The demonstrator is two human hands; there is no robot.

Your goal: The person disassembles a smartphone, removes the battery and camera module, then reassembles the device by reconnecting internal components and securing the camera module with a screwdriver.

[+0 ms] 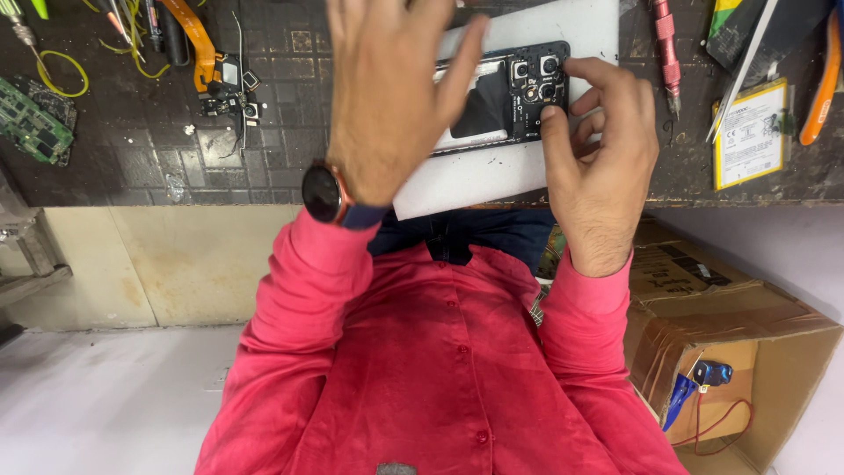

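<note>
Two bare hands over an opened phone [505, 97], back cover off, camera cluster and dark inner plate exposed, lying on a white mat [492, 171] at the near edge of a dark workbench [158, 149]
Left hand [391, 97] spread wide and flat above the phone's left half, fingers loose, gripping nothing, round black watch [322, 193] on the wrist
Right hand [598, 149] curled narrow at the phone's right end, thumb tip [551, 119] pressing beside the camera lenses, fingertips bent close over the same corner; whether anything small pinched there, cannot tell
Left of the phone: loose orange ribbon cable with small black parts [220, 79], farther left a green circuit board [33, 123] and a yellow wire loop [61, 72]
Right of the phone: pink-handled screwdriver [665, 53], then a flat white and yellow battery [749, 134], metal tweezers [743, 70] across it, orange-handled pliers [822, 84] beyond
Below and right of the phone, off the bench: open cardboard box [730, 325] with a blue tool inside
</note>
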